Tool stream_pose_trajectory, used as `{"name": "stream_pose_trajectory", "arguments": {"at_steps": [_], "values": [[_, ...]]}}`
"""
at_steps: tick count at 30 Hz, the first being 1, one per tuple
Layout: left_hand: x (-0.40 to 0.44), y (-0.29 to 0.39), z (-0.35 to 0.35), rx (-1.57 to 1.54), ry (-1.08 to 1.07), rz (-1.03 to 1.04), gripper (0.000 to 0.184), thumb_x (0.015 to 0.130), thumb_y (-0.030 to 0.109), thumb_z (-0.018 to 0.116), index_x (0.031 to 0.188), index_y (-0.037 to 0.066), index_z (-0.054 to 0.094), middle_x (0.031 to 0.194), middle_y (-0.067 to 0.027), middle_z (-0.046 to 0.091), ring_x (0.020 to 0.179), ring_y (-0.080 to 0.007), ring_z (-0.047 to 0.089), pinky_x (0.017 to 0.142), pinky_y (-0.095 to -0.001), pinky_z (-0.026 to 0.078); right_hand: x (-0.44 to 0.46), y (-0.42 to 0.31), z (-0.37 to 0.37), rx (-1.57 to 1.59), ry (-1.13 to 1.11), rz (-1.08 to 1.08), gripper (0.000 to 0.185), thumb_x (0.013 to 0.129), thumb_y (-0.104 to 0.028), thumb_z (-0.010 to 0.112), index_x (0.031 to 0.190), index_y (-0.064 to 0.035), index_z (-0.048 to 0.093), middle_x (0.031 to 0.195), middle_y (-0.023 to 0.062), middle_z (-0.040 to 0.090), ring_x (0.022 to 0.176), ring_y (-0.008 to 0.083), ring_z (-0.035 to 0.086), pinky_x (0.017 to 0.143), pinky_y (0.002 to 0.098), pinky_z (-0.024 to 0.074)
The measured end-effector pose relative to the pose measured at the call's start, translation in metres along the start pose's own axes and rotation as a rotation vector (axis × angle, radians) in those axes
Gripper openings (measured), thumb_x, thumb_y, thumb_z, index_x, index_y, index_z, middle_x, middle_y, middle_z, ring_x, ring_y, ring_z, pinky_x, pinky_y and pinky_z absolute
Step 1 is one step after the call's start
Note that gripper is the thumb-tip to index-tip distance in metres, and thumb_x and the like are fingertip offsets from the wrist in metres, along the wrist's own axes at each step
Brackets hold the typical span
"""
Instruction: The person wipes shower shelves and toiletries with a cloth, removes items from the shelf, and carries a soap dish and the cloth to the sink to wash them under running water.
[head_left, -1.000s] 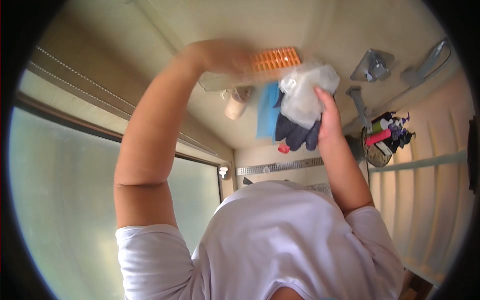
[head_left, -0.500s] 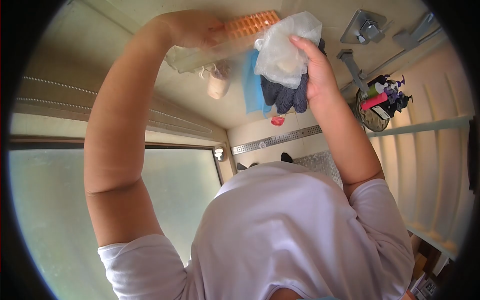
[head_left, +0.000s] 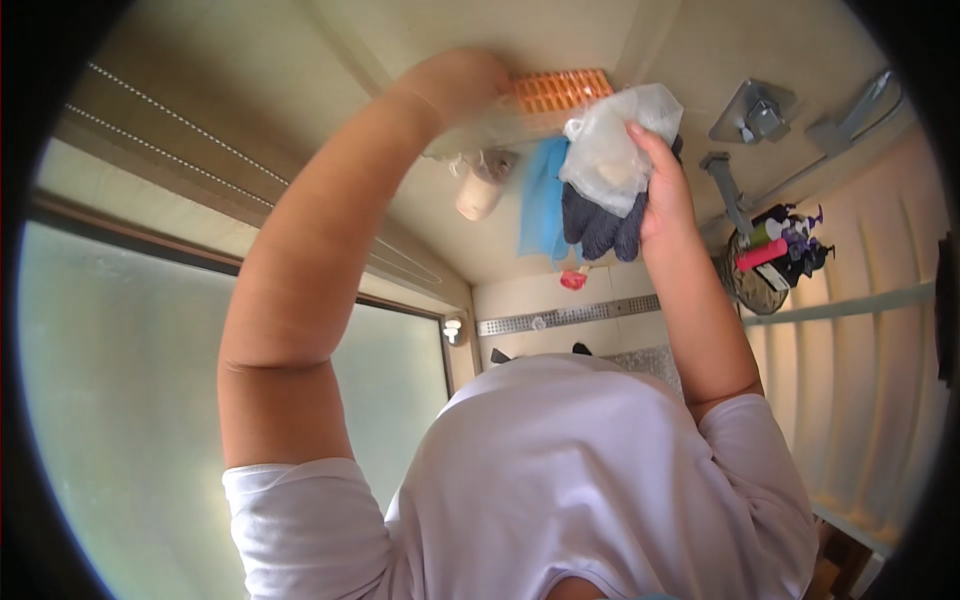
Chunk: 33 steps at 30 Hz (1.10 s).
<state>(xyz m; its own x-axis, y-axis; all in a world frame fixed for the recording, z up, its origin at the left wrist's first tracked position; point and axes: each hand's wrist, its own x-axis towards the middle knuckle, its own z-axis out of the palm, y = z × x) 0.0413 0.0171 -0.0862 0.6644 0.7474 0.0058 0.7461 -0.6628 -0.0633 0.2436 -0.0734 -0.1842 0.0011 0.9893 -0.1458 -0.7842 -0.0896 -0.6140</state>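
Note:
My right hand (head_left: 662, 190) is closed, its thumb pressed over a crumpled translucent plastic bag (head_left: 615, 145). A dark grey knitted glove (head_left: 603, 228) hangs just below the bag, against the same hand; whether I grip it too is unclear. High up on the left, my left hand (head_left: 465, 80) is blurred, at the end of an orange slotted basket (head_left: 560, 90). Its fingers are hidden. Under the basket hang a blue mesh cloth (head_left: 542, 200) and a beige cylindrical scrubber (head_left: 480, 195).
A small red item (head_left: 573, 280) hangs below the blue mesh. Chrome wall fittings (head_left: 755, 118) and a basket of pump bottles (head_left: 765, 255) are on the right. A frosted glass panel (head_left: 130, 400) and bead chains stand left. A metal drain strip (head_left: 560, 318) crosses the floor.
The view has shifted, so the basket and wall items appear lower and farther right. My left hand stays by the orange basket, and my right hand keeps hold of the plastic bag.

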Motion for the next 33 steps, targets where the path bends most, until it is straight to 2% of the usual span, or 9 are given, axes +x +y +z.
{"name": "stream_pose_trajectory", "arguments": {"at_steps": [6,9,14,19,20,25,29,31,33], "values": [[-0.046,0.043,-0.043,-0.385,0.314,-0.085,0.018,0.083,0.011,0.052,0.097,0.005,0.063,0.091,-0.0121,0.063,0.086,-0.0260,0.060,0.077,-0.0345,0.047,0.001,-0.004,-0.004,0.018,-0.010,0.029,0.039,0.078,-0.018,0.064,0.111,-0.0002,0.052,0.103,0.0141,0.060,0.093,0.0271,0.060,0.081,0.0410,0.0505],[-0.066,0.060,-0.018,-0.613,-0.092,0.222,0.018,0.082,0.011,0.056,0.097,0.005,0.062,0.093,-0.0125,0.062,0.087,-0.0269,0.059,0.079,-0.0340,0.046,0.003,-0.006,-0.011,-0.017,-0.005,0.056,0.038,0.077,-0.017,0.066,0.109,-0.0010,0.053,0.100,0.0127,0.061,0.091,0.0255,0.061,0.079,0.0398,0.0511],[-0.036,0.088,0.086,-0.429,-0.324,0.172,0.015,0.082,0.010,0.050,0.090,0.005,0.062,0.095,-0.0160,0.061,0.089,-0.0326,0.058,0.078,-0.0381,0.046,0.005,-0.023,-0.026,-0.136,-0.024,0.064,0.039,0.077,-0.016,0.066,0.110,-0.0004,0.053,0.100,0.0128,0.061,0.090,0.0250,0.061,0.076,0.0393,0.0522],[0.020,0.116,0.145,-0.562,0.102,0.057,0.019,0.078,0.010,0.050,0.087,0.002,0.065,0.093,-0.0208,0.062,0.088,-0.0333,0.061,0.078,-0.0398,0.048,0.005,-0.041,-0.034,-0.144,-0.023,0.099,0.042,0.078,-0.016,0.065,0.113,-0.0002,0.051,0.103,0.0133,0.060,0.091,0.0255,0.061,0.078,0.0406,0.0517],[0.023,0.117,0.147,-0.542,0.041,0.053,0.019,0.078,0.010,0.050,0.087,0.001,0.065,0.094,-0.0213,0.062,0.087,-0.0333,0.061,0.077,-0.0398,0.048,0.006,-0.043,-0.035,-0.151,-0.014,0.089,0.041,0.078,-0.017,0.064,0.114,-0.0003,0.051,0.103,0.0133,0.060,0.091,0.0257,0.061,0.079,0.0407,0.0516],[-0.003,0.117,0.078,-0.294,-0.228,0.141,0.020,0.077,0.005,0.050,0.089,0.001,0.064,0.094,-0.0203,0.063,0.084,-0.0325,0.062,0.073,-0.0386,0.051,0.008,-0.048,-0.045,-0.133,-0.001,0.120,0.041,0.079,-0.018,0.063,0.113,-0.0004,0.051,0.103,0.0135,0.060,0.093,0.0264,0.060,0.080,0.0410,0.0510],[-0.043,0.088,0.015,-0.231,0.198,0.054,0.017,0.080,0.009,0.050,0.090,0.007,0.064,0.086,-0.0133,0.064,0.085,-0.0295,0.061,0.075,-0.0374,0.049,0.011,-0.043,-0.055,-0.098,0.006,0.125,0.041,0.079,-0.018,0.063,0.114,-0.0004,0.051,0.104,0.0134,0.059,0.093,0.0265,0.060,0.080,0.0409,0.0506],[-0.034,0.061,-0.010,-0.187,0.071,-0.204,0.019,0.081,0.011,0.051,0.095,0.009,0.064,0.091,-0.0119,0.064,0.088,-0.0278,0.060,0.076,-0.0370,0.048,0.013,-0.036,-0.061,-0.080,-0.013,0.140,0.041,0.079,-0.018,0.063,0.114,-0.0005,0.050,0.104,0.0133,0.059,0.093,0.0265,0.060,0.080,0.0406,0.0504],[-0.028,0.027,-0.021,-0.110,0.115,-0.231,0.022,0.081,0.016,0.055,0.100,0.011,0.064,0.095,-0.0128,0.063,0.090,-0.0271,0.060,0.076,-0.0374,0.048,0.015,-0.031,-0.062,-0.070,-0.062,0.166,0.042,0.079,-0.018,0.063,0.115,-0.0007,0.050,0.105,0.0132,0.059,0.094,0.0264,0.059,0.081,0.0403,0.0500]]}}
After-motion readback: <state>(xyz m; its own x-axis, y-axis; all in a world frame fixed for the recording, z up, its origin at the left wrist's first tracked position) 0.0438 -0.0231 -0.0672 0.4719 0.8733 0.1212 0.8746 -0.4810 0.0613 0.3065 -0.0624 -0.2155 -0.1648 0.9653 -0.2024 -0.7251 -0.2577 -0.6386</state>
